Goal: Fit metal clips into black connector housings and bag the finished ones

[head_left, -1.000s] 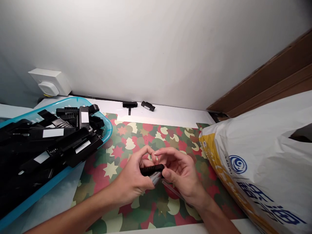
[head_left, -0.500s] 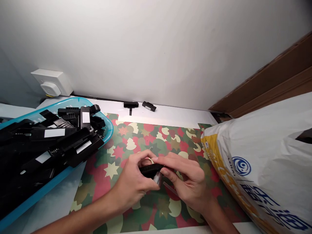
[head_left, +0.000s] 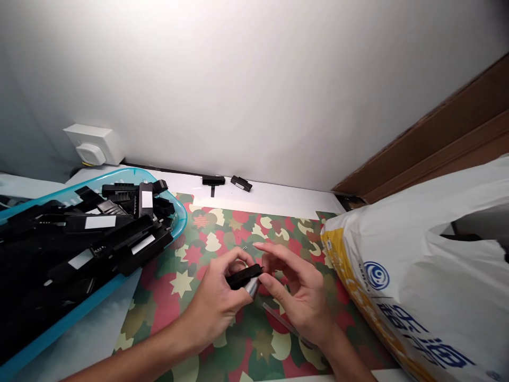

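Note:
My left hand (head_left: 222, 289) is closed around a black plastic part (head_left: 240, 277), which it holds tilted above the patterned mat. A silvery piece (head_left: 253, 286) shows beneath the part, by my left thumb; how the two are joined is hidden. My right hand (head_left: 298, 292) is beside the part's right end, its thumb at or very near that end. The right index finger is raised and spread away from the thumb. Below the right hand a narrow clear strip (head_left: 280, 319) slants across the mat, partly covered by the hand. A tiny metal piece (head_left: 244, 248) shows just beyond my left fingers.
A blue basket (head_left: 181, 217) heaped with black plastic parts (head_left: 99, 222) stands at left. Two more black parts (head_left: 213, 180) lie by the wall. The camouflage-patterned mat (head_left: 183, 284) covers the table. A large white plastic bag (head_left: 397, 228) bulges at right. A white wall fitting (head_left: 97, 144) is back left.
My right index finger has lifted from the top of the black part and the right fingers have spread. The left hand keeps its hold. The whole view has shifted slightly.

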A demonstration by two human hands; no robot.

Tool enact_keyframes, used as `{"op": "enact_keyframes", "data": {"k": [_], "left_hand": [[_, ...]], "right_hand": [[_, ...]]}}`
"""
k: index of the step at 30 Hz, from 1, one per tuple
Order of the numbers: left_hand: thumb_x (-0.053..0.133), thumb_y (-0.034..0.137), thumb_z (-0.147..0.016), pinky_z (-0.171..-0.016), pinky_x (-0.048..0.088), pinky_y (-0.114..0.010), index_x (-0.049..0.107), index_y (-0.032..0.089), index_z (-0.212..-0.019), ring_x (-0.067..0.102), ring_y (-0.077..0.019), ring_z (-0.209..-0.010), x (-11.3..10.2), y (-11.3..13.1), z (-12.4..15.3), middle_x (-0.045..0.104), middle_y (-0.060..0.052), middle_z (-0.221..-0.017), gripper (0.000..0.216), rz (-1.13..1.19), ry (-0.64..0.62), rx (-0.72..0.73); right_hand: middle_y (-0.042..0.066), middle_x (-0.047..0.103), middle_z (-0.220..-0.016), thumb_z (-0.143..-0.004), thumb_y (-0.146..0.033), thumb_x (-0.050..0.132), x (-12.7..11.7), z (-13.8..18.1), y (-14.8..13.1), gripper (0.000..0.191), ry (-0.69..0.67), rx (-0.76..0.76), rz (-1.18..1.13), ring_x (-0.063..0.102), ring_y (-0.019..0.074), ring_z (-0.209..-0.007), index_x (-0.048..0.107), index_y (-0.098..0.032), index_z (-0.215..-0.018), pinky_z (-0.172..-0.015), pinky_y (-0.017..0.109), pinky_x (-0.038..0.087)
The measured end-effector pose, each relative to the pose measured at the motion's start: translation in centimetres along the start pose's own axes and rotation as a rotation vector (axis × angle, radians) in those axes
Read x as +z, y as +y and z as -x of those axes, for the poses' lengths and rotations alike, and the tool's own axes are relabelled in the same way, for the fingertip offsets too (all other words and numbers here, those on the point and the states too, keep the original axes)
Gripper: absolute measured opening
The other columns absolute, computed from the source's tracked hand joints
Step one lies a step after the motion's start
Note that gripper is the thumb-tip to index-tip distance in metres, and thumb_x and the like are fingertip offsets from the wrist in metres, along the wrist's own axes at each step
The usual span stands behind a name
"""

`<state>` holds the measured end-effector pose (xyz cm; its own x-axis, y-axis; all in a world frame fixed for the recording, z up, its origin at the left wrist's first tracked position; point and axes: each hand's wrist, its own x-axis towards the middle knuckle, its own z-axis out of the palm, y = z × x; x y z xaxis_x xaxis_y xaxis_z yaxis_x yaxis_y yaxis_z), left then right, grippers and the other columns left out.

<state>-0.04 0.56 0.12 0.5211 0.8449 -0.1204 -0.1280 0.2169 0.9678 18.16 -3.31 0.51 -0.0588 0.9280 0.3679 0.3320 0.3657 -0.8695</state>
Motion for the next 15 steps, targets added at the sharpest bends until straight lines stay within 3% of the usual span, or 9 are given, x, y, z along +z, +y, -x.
{"op": "enact_keyframes", "data": {"k": [6,8,11,14,15], "left_hand": [[0.074,0.020,-0.079,-0.059,0.038,-0.022,0.063,0.021,-0.096,0.051,-0.0131,-0.069,-0.2,-0.6,-0.2,0.059,0.003,-0.076,0.021,0.045,-0.042,0.054],[0.077,0.025,-0.080,-0.046,0.036,-0.021,0.062,0.025,-0.110,0.048,-0.0097,-0.051,-0.3,-0.8,-0.4,0.063,0.004,-0.078,0.033,0.070,-0.077,-0.031],[0.088,0.033,-0.074,-0.041,0.038,-0.020,0.058,0.029,-0.124,0.051,-0.0083,-0.045,-0.6,-1.1,-0.7,0.067,0.002,-0.087,0.058,0.084,-0.104,-0.013],[0.088,0.050,-0.076,-0.040,0.037,-0.020,0.062,0.026,-0.116,0.049,-0.0077,-0.043,-0.7,-1.1,-0.9,0.069,0.000,-0.084,0.054,0.105,-0.149,0.012],[0.083,0.058,-0.081,-0.039,0.033,-0.020,0.064,0.024,-0.107,0.045,-0.0072,-0.041,-0.7,-1.0,-1.0,0.066,0.001,-0.076,0.047,0.099,-0.153,0.005]], "right_hand": [[0.003,0.075,-0.095,-0.101,-0.015,0.062,-0.2,-1.2,-1.8,0.039,-0.010,-0.196,0.234,0.069,0.0175,-0.078,0.069,-0.029,-0.136,-0.071,0.029,0.060],[0.004,0.076,-0.095,-0.100,-0.013,0.061,-0.9,-1.5,-2.9,0.042,0.018,-0.285,0.313,0.070,0.0191,-0.077,0.069,-0.030,-0.137,-0.069,0.031,0.061],[0.004,0.075,-0.091,-0.096,-0.008,0.065,-2.8,-0.3,-5.3,0.054,0.205,-0.425,0.534,0.072,0.0230,-0.074,0.067,-0.036,-0.141,-0.065,0.036,0.061],[0.003,0.074,-0.088,-0.091,-0.004,0.072,-6.6,2.4,-7.9,0.069,0.517,-0.502,0.825,0.070,0.0255,-0.067,0.065,-0.042,-0.148,-0.059,0.040,0.058],[0.004,0.074,-0.093,-0.091,-0.003,0.073,-8.3,3.4,-8.6,0.071,0.582,-0.445,0.860,0.071,0.0267,-0.071,0.065,-0.045,-0.148,-0.062,0.041,0.059]]}}
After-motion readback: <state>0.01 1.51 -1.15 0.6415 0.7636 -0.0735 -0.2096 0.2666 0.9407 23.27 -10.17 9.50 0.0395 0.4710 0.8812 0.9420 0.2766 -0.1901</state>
